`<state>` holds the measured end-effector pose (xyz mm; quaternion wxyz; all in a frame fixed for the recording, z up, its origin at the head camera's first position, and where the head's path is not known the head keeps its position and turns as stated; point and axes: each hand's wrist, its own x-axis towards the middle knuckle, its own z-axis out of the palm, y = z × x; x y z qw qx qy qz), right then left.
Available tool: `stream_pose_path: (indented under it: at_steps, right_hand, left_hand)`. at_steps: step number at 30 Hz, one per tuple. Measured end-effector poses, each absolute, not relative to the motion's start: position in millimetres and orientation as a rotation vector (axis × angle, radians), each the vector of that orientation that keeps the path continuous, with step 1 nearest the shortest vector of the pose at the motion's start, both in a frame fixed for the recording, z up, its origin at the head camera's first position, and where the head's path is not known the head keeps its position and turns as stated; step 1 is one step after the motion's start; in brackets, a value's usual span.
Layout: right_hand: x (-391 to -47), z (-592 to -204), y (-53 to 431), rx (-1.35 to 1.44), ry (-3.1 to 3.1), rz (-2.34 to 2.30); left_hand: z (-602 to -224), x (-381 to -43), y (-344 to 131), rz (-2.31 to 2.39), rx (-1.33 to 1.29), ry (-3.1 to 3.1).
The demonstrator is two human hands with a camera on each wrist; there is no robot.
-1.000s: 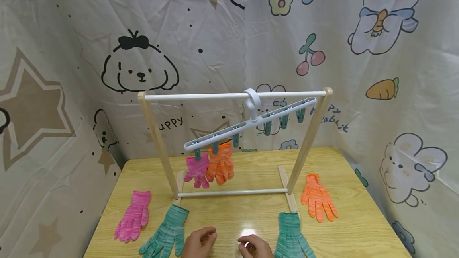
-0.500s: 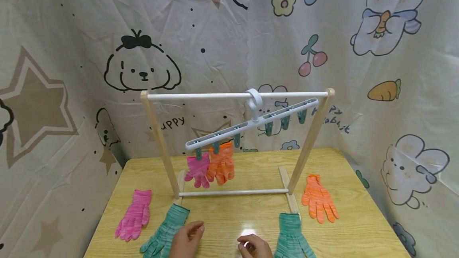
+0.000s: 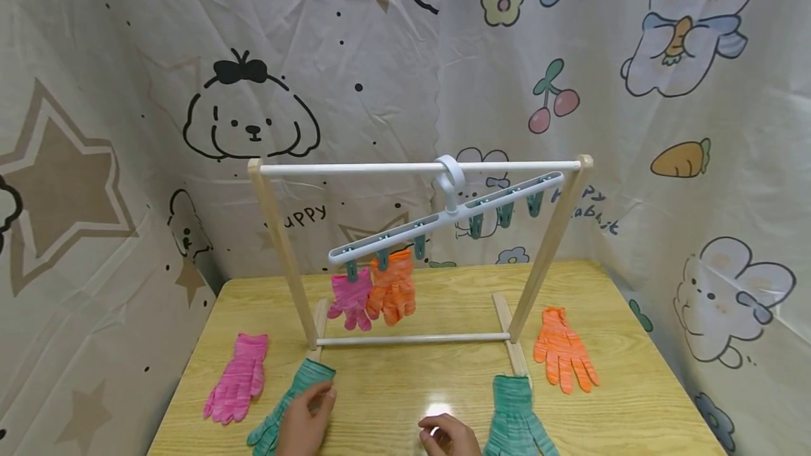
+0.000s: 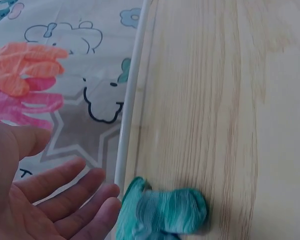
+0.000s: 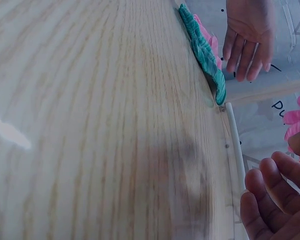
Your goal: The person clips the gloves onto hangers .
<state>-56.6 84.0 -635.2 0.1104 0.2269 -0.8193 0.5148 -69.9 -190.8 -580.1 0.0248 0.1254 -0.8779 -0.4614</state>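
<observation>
My left hand hovers over the left green glove. Its fingers are relaxed and hold nothing; in the left wrist view that hand is beside the green glove's cuff, apart from it. Low in the middle, my right hand stays over the table with loosely bent fingers and nothing in them. Just right of it lies another green glove. A pink glove and an orange glove hang from clips at the left end of a white clip hanger.
The tilted hanger hooks over the white top bar of a wooden-legged rack. Several green clips dangle from its right half. On the table, a pink glove lies far left and an orange glove right. Printed curtains surround the table.
My left hand has moved leftward from the middle of the table to over the left green glove. The right hand stays where it was.
</observation>
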Motion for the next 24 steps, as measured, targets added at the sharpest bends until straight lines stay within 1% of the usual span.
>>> stream_pose_path:
  at_steps: [14, 24]
  right_hand:
    - [-55, -640, 81, 0.681, -2.348, 1.501]
    - [-55, -642, 81, 0.697, -2.353, 1.51]
  left_hand:
    - [-584, -70, -216, -1.094, 0.495, -2.858]
    - [-592, -72, -222, -0.971, 0.446, -2.947]
